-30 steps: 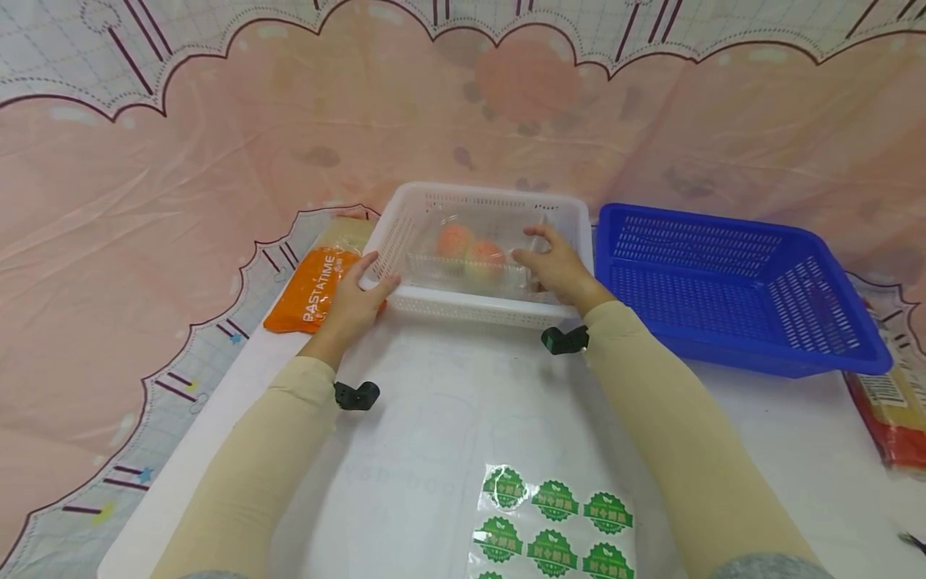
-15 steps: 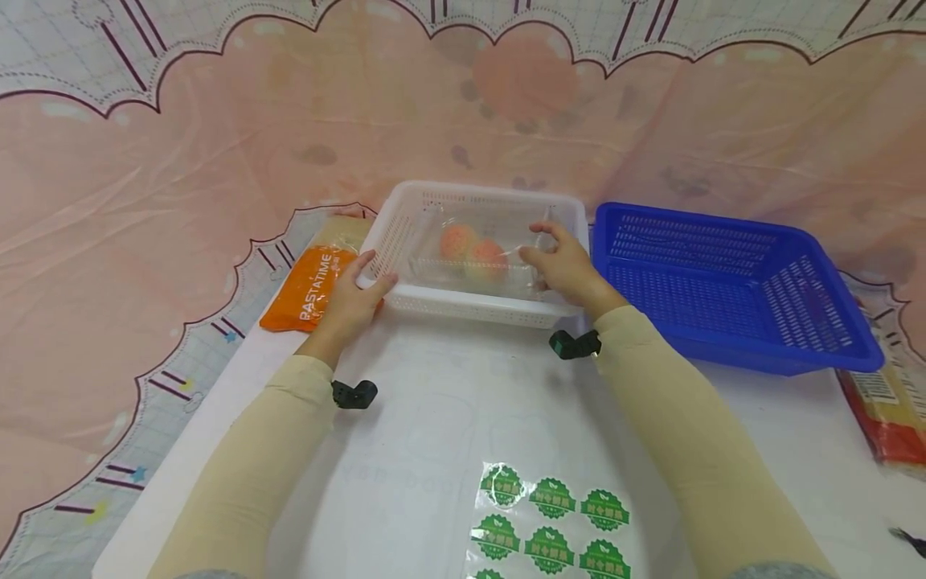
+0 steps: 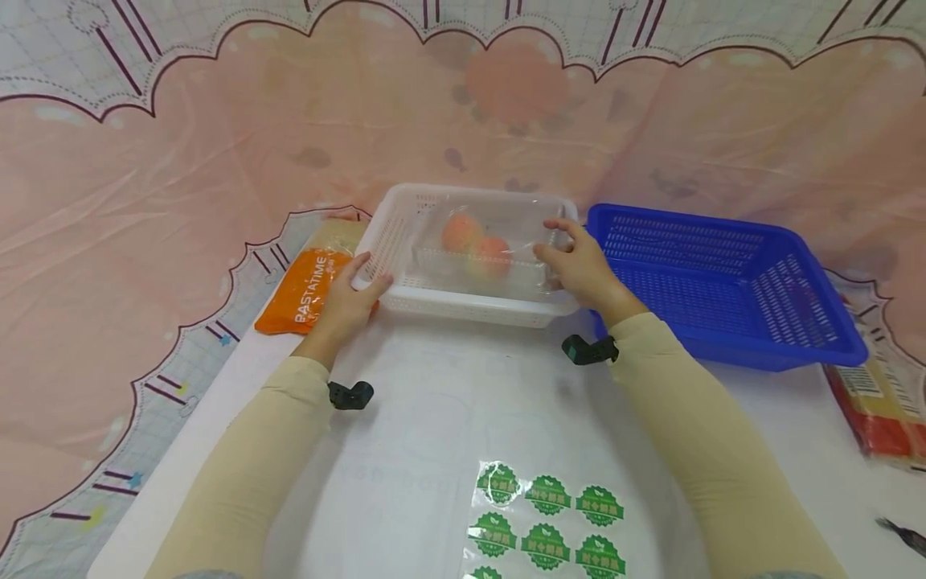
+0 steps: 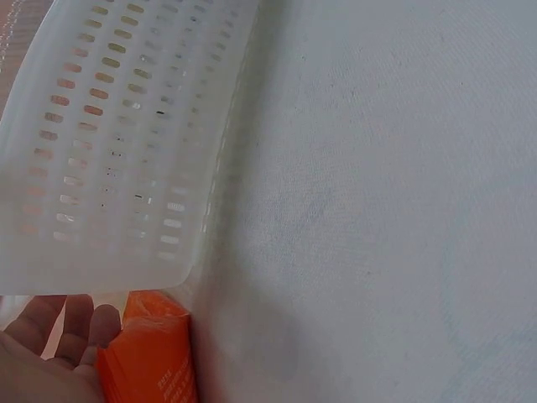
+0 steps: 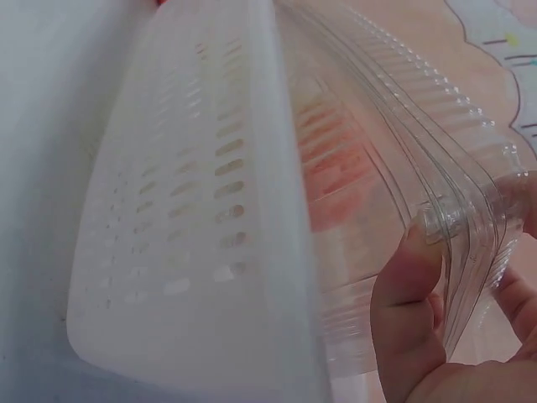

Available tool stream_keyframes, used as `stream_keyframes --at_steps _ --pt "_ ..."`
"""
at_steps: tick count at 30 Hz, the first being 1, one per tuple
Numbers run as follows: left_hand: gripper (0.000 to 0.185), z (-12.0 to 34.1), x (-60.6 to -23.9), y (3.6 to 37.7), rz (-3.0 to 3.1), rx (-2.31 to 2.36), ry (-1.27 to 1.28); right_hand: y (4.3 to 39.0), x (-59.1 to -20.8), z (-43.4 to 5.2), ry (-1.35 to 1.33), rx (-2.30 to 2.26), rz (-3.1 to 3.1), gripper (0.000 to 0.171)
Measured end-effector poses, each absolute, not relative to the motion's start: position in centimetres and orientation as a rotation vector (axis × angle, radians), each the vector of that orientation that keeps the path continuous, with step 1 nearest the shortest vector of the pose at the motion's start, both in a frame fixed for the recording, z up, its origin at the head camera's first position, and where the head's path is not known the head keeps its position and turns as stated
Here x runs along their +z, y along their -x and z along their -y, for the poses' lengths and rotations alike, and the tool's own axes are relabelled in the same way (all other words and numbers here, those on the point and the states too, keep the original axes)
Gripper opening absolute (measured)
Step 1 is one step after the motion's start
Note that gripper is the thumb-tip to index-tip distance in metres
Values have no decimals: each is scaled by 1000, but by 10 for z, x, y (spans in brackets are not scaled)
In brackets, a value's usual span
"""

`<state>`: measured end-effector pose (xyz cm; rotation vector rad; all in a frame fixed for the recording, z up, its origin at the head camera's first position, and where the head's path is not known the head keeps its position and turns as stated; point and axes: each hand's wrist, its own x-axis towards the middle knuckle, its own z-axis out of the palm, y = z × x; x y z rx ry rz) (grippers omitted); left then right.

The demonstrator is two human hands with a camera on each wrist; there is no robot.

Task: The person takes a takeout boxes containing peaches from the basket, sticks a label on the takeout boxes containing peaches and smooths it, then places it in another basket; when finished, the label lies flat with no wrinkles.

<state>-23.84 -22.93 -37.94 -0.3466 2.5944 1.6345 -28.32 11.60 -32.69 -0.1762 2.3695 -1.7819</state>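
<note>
In the head view, a white perforated basket [image 3: 470,304] holds a clear plastic clamshell box [image 3: 521,285] with two peaches [image 3: 461,233] inside. My right hand [image 3: 579,265] pinches the box's right end between thumb and fingers. The right wrist view shows the thumb [image 5: 411,294] pressed on the clear rim, and the box stands partly above the basket's edge. My left hand [image 3: 347,301] grips the front left corner of the basket, its thumb at the rim. In the left wrist view its fingers [image 4: 75,327] curl by the basket's end, beside an orange bag [image 4: 151,353].
A blue perforated basket [image 3: 723,346] stands to the right, near a red and yellow packet [image 3: 871,402]. The orange PASTATIME bag [image 3: 300,297] lies to the left. A sheet of green round stickers [image 3: 546,515] is at the front of the white table [image 3: 405,450].
My right hand has moved right and tightened on the clear box's end; the box has shifted right and risen within the basket. My left hand stays at the basket's corner.
</note>
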Motion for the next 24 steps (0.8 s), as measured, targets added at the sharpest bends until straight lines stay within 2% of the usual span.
stream_keyframes --at_steps 24 --pt "88 229 -376 235 -2550 1646 367 248 -296 -145 261 -1902 -2322 58"
